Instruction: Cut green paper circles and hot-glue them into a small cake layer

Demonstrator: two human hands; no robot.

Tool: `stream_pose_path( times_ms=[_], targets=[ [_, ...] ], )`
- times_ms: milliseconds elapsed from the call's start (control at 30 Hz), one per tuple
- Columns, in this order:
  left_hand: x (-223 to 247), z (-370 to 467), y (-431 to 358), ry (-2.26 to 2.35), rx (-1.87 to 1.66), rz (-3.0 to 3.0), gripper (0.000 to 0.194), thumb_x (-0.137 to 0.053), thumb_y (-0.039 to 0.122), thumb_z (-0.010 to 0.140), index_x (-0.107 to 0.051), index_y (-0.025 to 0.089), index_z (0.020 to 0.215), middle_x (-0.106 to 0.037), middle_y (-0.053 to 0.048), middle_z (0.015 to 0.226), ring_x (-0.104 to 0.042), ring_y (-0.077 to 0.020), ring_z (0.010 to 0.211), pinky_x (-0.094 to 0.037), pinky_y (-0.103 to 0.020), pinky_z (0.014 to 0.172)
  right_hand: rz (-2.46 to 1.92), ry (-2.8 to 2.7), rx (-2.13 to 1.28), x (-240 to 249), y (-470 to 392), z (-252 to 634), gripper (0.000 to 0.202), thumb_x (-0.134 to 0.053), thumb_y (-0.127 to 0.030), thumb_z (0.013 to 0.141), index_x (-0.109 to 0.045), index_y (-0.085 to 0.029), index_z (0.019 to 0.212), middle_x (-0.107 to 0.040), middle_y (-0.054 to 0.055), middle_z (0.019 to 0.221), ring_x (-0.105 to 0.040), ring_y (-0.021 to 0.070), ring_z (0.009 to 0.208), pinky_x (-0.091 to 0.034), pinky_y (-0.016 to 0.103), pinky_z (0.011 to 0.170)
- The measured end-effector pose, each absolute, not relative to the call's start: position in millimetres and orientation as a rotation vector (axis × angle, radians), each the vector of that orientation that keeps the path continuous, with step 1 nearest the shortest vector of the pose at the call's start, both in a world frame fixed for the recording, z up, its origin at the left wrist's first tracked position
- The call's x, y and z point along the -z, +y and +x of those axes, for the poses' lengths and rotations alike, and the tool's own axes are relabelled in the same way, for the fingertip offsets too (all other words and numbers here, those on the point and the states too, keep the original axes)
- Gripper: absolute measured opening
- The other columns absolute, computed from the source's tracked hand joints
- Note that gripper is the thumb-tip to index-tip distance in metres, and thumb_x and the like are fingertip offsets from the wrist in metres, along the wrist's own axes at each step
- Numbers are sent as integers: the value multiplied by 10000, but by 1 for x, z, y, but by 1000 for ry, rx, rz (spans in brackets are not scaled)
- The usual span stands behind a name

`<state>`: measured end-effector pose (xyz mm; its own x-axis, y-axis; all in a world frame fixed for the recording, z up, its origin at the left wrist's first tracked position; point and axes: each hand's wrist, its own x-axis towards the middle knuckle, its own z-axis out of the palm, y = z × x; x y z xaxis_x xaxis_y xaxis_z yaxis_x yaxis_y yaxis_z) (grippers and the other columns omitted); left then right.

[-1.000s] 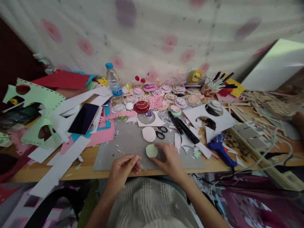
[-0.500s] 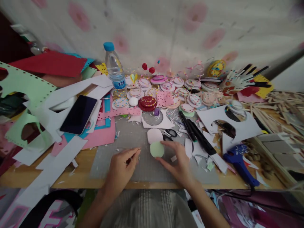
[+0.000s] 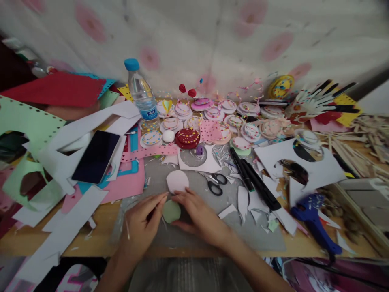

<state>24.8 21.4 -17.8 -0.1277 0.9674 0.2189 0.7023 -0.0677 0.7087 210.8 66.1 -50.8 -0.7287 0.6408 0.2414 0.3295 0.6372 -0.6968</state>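
Note:
Between my hands is a small pale green paper disc (image 3: 171,211), held at its right side by the thumb and fingers of my right hand (image 3: 200,215). My left hand (image 3: 146,217) is closed in a pinch, its fingertips at the disc's left edge; whatever it holds, if anything, is too small to make out. Just beyond the green disc, a pinkish-white disc (image 3: 177,181) lies on the grey mat (image 3: 194,239), close to my right fingertips. Black-handled scissors (image 3: 215,184) rest on the mat to the right of it.
Several bead-trimmed paper discs (image 3: 187,138) fill the back, beside a water bottle (image 3: 142,91). A phone (image 3: 96,156) lies on paper sheets at left. Right are black pens (image 3: 257,182), cut paper (image 3: 299,162), a blue glue gun (image 3: 317,227) and a wooden tray (image 3: 349,207).
My right hand has carried the green disc left, up to my left fingertips. The pinkish-white disc has shifted left, away from the scissors, which now show more fully. The view has tilted slightly.

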Motion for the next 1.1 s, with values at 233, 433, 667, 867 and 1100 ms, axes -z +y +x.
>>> stream_pose_path(
  times_ms=[233, 433, 667, 867, 1100],
  targets=[
    [15, 17, 18, 1963, -964, 1818, 215, -581, 260, 874, -746, 236, 1009, -774, -39, 963, -736, -205, 849, -577, -257, 762, -826, -2347, -843, 42, 77, 224, 496, -650, -264, 872, -411, -211, 1304, -614, 131, 1254, -544, 252, 1228, -356, 549, 1112],
    [33, 46, 32, 1866, -892, 1995, 257, -504, 209, 899, -735, 184, 1009, -774, -88, 939, -738, -214, 810, -572, -281, 724, -1054, -2280, -721, 50, 57, 262, 491, -618, -211, 867, -409, -228, 1310, -570, 128, 1317, -443, 297, 1317, -298, 613, 1100],
    [43, 67, 31, 1832, -708, 1856, 265, -511, 211, 888, -733, 190, 1030, -773, -101, 915, -734, -240, 744, -551, -302, 644, -1171, -2056, -836, 54, 29, 270, 369, -554, -158, 895, -471, -255, 1242, -615, 96, 1161, -562, 252, 1103, -475, 441, 920],
    [33, 61, 28, 1770, -783, 1662, 280, -520, 208, 884, -732, 170, 1063, -772, -55, 793, -696, -165, 609, -534, -242, 587, -1192, -1990, -802, 59, 46, 257, 230, -554, -188, 931, -570, -221, 1159, -635, 89, 1062, -587, 227, 1009, -492, 374, 866],
    [24, 64, 30, 1656, -924, 1615, 259, -544, 172, 866, -743, 121, 1025, -736, -43, 681, -630, -124, 517, -501, -210, 525, -1248, -2072, -578, 52, 57, 246, 73, -632, -248, 901, -651, -179, 910, -662, 54, 836, -560, 215, 800, -398, 349, 721]
  ],
)
